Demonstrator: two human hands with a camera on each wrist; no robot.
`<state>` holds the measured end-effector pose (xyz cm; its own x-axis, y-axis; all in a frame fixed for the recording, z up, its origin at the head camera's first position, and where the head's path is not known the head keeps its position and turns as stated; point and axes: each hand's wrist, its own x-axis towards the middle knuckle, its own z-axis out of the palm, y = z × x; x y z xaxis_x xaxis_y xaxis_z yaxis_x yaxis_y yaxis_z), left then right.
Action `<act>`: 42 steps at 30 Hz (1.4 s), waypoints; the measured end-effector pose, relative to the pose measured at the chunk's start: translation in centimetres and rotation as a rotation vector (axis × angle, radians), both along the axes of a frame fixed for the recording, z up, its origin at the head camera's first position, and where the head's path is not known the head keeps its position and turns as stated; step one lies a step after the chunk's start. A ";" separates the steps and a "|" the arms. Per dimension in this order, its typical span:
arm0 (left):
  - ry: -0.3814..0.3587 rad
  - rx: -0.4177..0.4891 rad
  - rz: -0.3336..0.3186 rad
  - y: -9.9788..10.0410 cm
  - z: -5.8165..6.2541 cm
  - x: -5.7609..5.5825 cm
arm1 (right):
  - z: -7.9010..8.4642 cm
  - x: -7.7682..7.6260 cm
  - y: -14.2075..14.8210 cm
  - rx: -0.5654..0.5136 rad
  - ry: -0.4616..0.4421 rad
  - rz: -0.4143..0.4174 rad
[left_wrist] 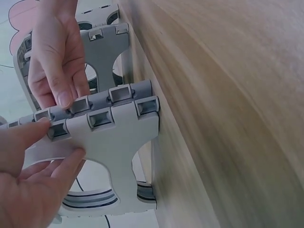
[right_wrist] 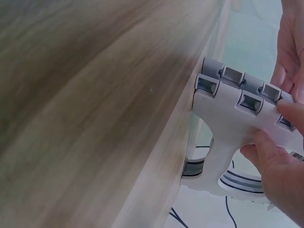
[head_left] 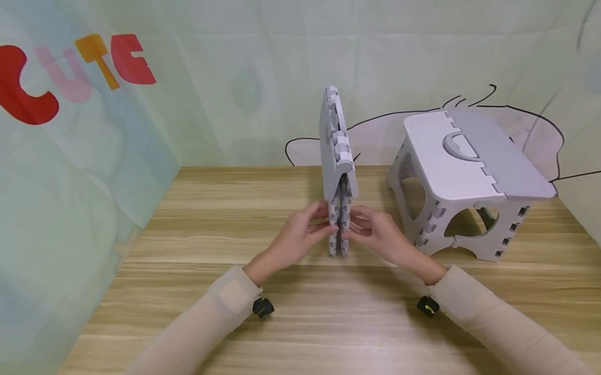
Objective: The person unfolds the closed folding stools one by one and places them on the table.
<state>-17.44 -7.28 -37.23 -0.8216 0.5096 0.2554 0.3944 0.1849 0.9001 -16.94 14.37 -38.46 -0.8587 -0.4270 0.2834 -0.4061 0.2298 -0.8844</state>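
Note:
A folding step stool point(head_left: 336, 136) in grey and white stands upright on the table, folded nearly flat with its hinged edge towards me. My left hand point(head_left: 302, 229) grips its left leg panel, thumb on the hinged edge and fingers at the panel's cut-out, as the left wrist view shows. On the other side, my right hand point(head_left: 379, 231) pinches the right leg panel point(right_wrist: 223, 114) the same way. A narrow gap runs between the two panels. The far side of the folded stool is hidden in the head view.
To the right stands a second folding stool point(head_left: 458, 160), unfolded, with a carry handle point(head_left: 462, 147) in its top. The wood-grain table point(head_left: 295, 331) meets a printed cloth backdrop point(head_left: 247, 73) behind and at both sides.

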 end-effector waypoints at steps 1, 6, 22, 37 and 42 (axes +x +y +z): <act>-0.004 -0.005 0.001 -0.1 0.1 0.0 | 0.0 0.0 0.0 0.001 0.001 -0.001; -0.014 -0.032 0.023 -0.5 0.4 0.1 | -0.1 0.0 0.0 0.006 0.021 0.009; 0.004 -0.031 0.011 -2.0 0.4 0.1 | -0.3 -0.1 0.1 0.030 0.054 0.011; 0.007 -0.058 0.020 -3.8 0.8 0.2 | -0.6 -0.1 0.1 0.033 0.044 -0.005; -0.004 -0.047 0.008 -4.5 0.8 0.1 | -0.5 0.1 0.0 0.022 0.044 0.003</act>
<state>-17.31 -11.82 -36.43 -0.8266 0.5147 0.2277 0.3889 0.2298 0.8921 -16.88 14.39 -38.99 -0.8443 -0.4359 0.3118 -0.4456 0.2477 -0.8603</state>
